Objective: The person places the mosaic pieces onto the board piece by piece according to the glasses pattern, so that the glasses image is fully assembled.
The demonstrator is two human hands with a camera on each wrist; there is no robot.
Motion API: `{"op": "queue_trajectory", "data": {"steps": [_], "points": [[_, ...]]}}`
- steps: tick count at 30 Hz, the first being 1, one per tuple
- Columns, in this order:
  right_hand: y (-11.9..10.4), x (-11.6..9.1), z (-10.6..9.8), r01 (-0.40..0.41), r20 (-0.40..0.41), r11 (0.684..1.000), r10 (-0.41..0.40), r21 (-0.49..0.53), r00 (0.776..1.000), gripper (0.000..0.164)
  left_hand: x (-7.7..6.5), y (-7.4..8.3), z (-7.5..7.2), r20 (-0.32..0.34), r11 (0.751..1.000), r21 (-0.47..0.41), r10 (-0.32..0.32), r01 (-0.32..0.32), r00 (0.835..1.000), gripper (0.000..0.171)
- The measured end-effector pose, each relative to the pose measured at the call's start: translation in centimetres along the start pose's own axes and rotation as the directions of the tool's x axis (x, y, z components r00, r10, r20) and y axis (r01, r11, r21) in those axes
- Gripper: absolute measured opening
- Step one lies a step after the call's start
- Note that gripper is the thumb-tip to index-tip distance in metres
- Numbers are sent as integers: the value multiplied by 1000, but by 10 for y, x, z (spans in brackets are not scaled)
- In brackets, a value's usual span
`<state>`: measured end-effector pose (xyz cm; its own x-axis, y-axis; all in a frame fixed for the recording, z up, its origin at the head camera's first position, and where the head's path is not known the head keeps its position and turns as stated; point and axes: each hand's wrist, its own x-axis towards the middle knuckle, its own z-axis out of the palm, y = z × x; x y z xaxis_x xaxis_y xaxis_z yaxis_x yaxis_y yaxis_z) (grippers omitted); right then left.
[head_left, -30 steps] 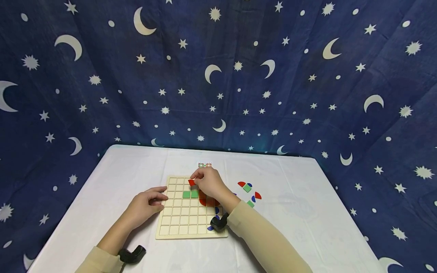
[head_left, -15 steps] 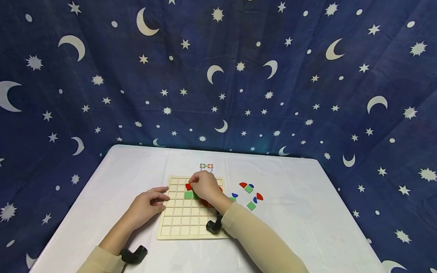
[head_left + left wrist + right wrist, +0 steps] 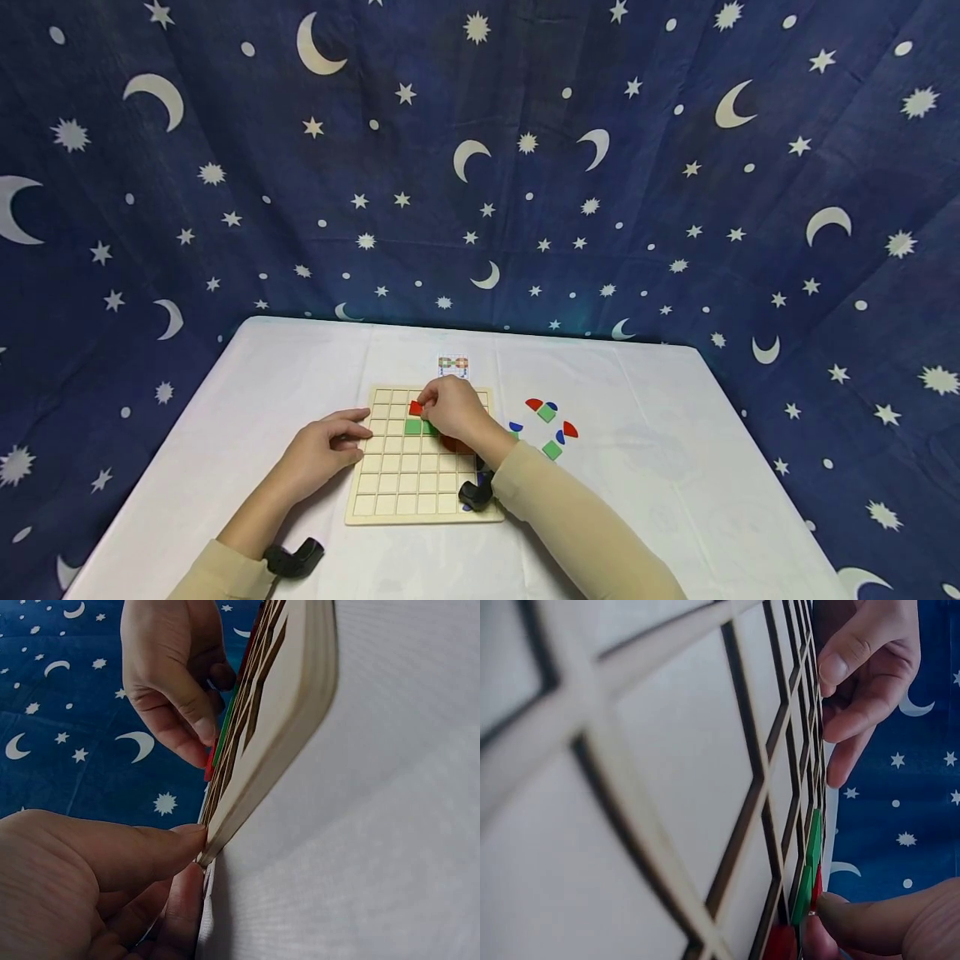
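Note:
A pale wooden grid board [image 3: 405, 483] lies on the white table. My right hand [image 3: 456, 410] is over its upper middle and pinches a red piece [image 3: 416, 408] by its right side, low at a cell. In the right wrist view the thumb tip meets the red piece [image 3: 817, 888]. Just below it, two green squares [image 3: 413, 427] sit side by side in cells, the right one partly covered. More red pieces [image 3: 455, 445] lie partly hidden under my right wrist. My left hand [image 3: 322, 446] touches the board's left edge with its fingertips and thumb tip.
Right of the board lie loose pieces: red ones [image 3: 571, 430], green squares [image 3: 552, 451] and blue half-rounds [image 3: 516, 427]. A small pattern card [image 3: 453, 364] lies behind the board. Blue pieces on the board's right side are mostly hidden by the right wrist camera [image 3: 476, 493].
My right hand has brought the red piece down and slightly left, into the cell area above the green squares, and then barely shifted. The left hand stays at the board's edge.

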<state>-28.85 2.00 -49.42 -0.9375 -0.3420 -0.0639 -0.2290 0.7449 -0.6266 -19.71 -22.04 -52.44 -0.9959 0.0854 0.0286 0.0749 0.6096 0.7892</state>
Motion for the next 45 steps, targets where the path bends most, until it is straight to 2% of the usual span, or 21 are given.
{"op": "queue_trajectory", "data": {"steps": [8, 22, 27, 34, 41, 45], "points": [[1, 0, 2, 13, 19, 999, -12, -52, 1000, 11, 0, 0, 1, 2, 1000, 3, -3, 3, 1000, 26], [-2, -4, 1, 0, 13, 1000, 0, -11, 1000, 15, -1, 0, 1, -2, 1000, 11, -7, 7, 1000, 26], [-2, -9, -3, 20, 3, 1000, -20, 23, 1000, 15, -2, 0, 1, 2, 1000, -8, -12, 12, 1000, 26], [7, -21, -18, 64, -16, 996, -63, 67, 998, 14, -2, 0, 0, 4, 1000, -9, -16, 16, 1000, 26], [25, -38, -44, -18, 1, 992, 18, 125, 1000, 17, -1, 1, 0, 3, 1000, -4, -22, 22, 1000, 26], [43, -49, -59, -58, -1, 990, 59, 131, 998, 18, 0, 2, 0, 4, 1000, -2, -21, 21, 1000, 27]]}}
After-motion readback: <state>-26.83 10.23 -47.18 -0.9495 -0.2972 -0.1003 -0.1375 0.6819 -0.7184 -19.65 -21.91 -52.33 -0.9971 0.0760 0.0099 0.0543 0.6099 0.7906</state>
